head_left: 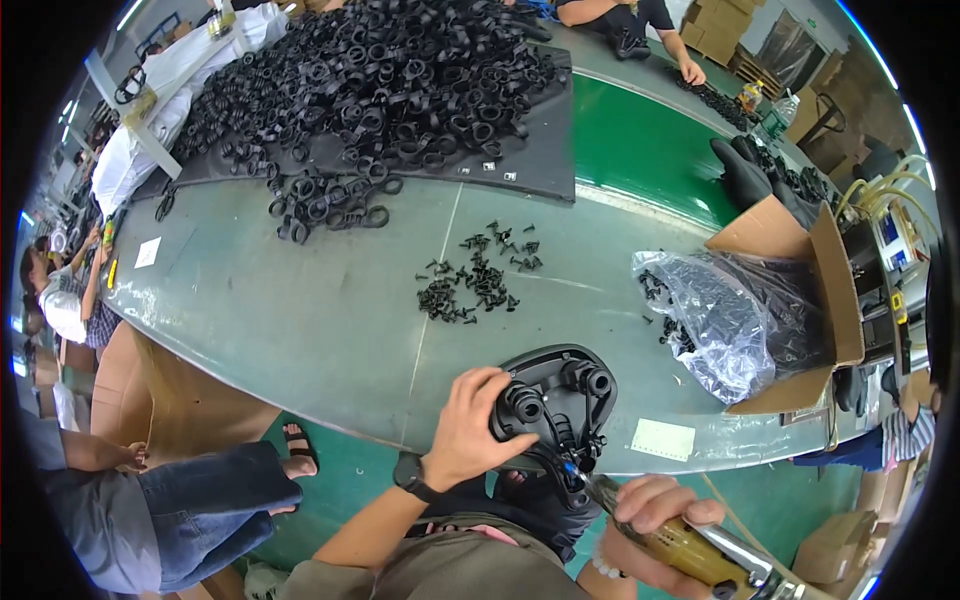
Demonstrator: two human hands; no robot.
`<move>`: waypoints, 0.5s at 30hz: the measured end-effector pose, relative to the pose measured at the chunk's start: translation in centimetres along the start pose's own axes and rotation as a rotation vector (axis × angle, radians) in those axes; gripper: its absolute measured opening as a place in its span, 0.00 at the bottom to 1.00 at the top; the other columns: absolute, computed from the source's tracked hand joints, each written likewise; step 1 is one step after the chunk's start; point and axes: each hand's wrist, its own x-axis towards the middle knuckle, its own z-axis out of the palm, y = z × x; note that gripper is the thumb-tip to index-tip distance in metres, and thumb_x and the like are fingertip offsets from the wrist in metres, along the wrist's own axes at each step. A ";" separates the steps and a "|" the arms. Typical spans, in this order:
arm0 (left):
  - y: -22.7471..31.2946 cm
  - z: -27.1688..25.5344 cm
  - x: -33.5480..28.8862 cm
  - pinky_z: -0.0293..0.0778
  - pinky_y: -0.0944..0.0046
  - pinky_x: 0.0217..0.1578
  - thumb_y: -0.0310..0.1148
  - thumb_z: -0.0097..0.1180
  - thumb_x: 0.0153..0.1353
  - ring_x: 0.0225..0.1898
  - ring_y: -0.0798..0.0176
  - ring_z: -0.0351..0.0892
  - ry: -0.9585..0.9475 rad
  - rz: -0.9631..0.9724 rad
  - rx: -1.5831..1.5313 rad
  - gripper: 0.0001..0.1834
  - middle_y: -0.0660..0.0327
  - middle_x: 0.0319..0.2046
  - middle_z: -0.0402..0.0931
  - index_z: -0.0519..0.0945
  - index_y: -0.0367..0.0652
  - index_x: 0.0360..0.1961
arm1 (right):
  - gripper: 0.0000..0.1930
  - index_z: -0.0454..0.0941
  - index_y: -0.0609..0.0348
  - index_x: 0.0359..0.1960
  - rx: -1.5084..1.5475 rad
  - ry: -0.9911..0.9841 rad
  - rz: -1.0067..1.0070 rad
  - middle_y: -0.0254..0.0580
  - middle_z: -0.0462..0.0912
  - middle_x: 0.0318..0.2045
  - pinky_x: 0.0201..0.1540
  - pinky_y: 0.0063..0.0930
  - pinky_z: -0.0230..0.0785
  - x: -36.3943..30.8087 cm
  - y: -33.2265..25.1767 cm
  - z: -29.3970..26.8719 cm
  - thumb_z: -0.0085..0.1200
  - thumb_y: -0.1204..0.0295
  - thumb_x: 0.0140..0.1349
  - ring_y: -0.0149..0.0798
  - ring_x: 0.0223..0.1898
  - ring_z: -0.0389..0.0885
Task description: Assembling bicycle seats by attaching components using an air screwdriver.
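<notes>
My left hand (470, 425), a dark watch on its wrist, is closed round the left side of a black bicycle saddle (585, 408). The saddle lies underside up at the table's front edge, showing two round cylinders and a narrow end pointing toward me. In my right hand (655, 510) is a power screwdriver (690, 550) with a yellowish see-through body and a metal rear part. Its tip meets the saddle's narrow end, beside a small blue spot; the exact contact is too small to tell. Loose black screws (475, 280) lie on the table beyond the saddle.
A large heap of black rings (380, 80) covers a dark mat at the back. At right stands an open cardboard box (845, 290) with a plastic bag (715, 320) and more screws. A pale paper (663, 439) lies nearby. Other people sit at left and work across the green belt (640, 140).
</notes>
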 end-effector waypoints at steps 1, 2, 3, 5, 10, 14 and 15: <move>0.2 0.7 0.1 0.70 0.51 0.50 0.38 0.72 0.38 0.53 0.45 0.67 0.003 -0.009 -0.005 0.40 0.51 0.49 0.68 0.69 0.40 0.54 | 0.40 0.74 0.56 0.44 -0.020 -0.061 -0.024 0.43 0.75 0.24 0.26 0.31 0.64 -0.1 0.7 0.5 0.40 0.29 0.54 0.38 0.22 0.71; 0.3 1.0 0.4 0.70 0.51 0.48 0.37 0.71 0.38 0.51 0.45 0.68 0.000 -0.024 0.023 0.38 0.52 0.47 0.68 0.71 0.41 0.53 | 0.41 0.73 0.56 0.45 -0.032 -0.121 -0.049 0.44 0.75 0.25 0.28 0.32 0.66 0.0 1.6 0.8 0.40 0.28 0.54 0.40 0.24 0.73; 0.3 1.2 0.5 0.71 0.51 0.46 0.36 0.71 0.38 0.50 0.45 0.68 -0.003 -0.039 0.050 0.36 0.52 0.45 0.69 0.72 0.42 0.51 | 0.41 0.73 0.56 0.45 -0.031 -0.126 -0.043 0.44 0.75 0.25 0.28 0.32 0.66 0.2 2.9 0.6 0.40 0.28 0.54 0.40 0.24 0.73; 0.2 1.7 0.6 0.72 0.52 0.43 0.31 0.71 0.36 0.48 0.46 0.69 0.045 -0.025 -0.010 0.32 0.53 0.42 0.70 0.75 0.42 0.47 | 0.42 0.64 0.61 0.50 -0.079 -0.389 -0.177 0.46 0.75 0.25 0.26 0.35 0.71 0.5 5.1 -0.2 0.44 0.30 0.54 0.42 0.22 0.75; -0.8 1.9 0.1 0.71 0.54 0.45 0.25 0.71 0.32 0.47 0.47 0.71 0.129 -0.047 -0.146 0.31 0.53 0.41 0.71 0.75 0.39 0.44 | 0.43 0.63 0.61 0.52 -0.193 -0.459 -0.047 0.47 0.75 0.28 0.31 0.38 0.71 -0.7 7.4 -0.5 0.45 0.30 0.53 0.44 0.27 0.75; -1.3 2.2 -0.1 0.71 0.54 0.45 0.23 0.71 0.31 0.45 0.46 0.71 0.143 -0.036 -0.217 0.31 0.53 0.40 0.71 0.75 0.38 0.43 | 0.44 0.64 0.61 0.52 -0.167 -0.412 0.007 0.46 0.75 0.28 0.33 0.38 0.70 -1.8 9.8 -0.8 0.45 0.30 0.53 0.43 0.27 0.75; -1.4 2.3 -0.2 0.71 0.54 0.45 0.23 0.71 0.31 0.45 0.46 0.71 0.147 -0.044 -0.217 0.31 0.53 0.40 0.71 0.75 0.38 0.43 | 0.44 0.64 0.61 0.51 -0.119 -0.389 -0.006 0.46 0.75 0.28 0.33 0.38 0.70 -2.0 10.2 -0.7 0.45 0.30 0.53 0.43 0.27 0.75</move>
